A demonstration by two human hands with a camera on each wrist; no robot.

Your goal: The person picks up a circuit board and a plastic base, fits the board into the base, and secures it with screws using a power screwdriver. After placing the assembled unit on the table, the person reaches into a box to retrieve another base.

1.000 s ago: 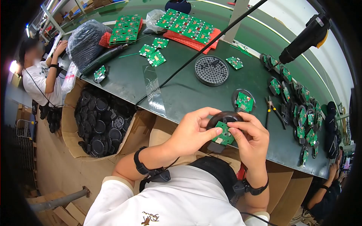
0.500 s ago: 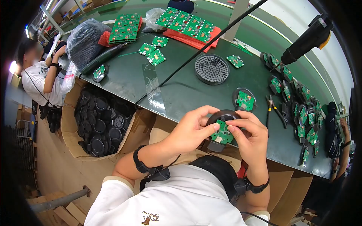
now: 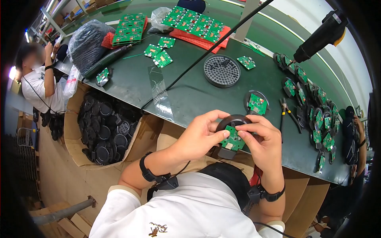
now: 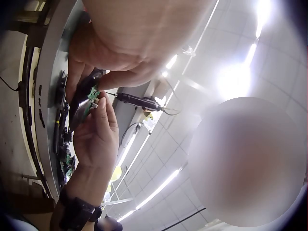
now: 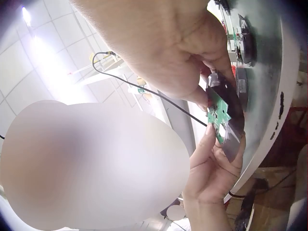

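Note:
Both hands are together at the table's front edge in the head view, around a black round plastic housing with a green circuit board on its open face. My left hand grips the housing's left side, its thumb pressing the board's edge. From the right, my right hand holds the housing, with thumb and fingertips at the board's upper right corner. The right wrist view shows the board lying slightly tilted against the housing. Fingers behind the housing are partly hidden.
Beyond the hands lie another housing with a board, a round tray of small black parts and pliers. Many board-fitted housings line the right. An electric screwdriver hangs above them. A carton of black housings stands left.
The housing and board have shifted very slightly left, with both hands keeping their grip. At the far left, another person's arm has risen.

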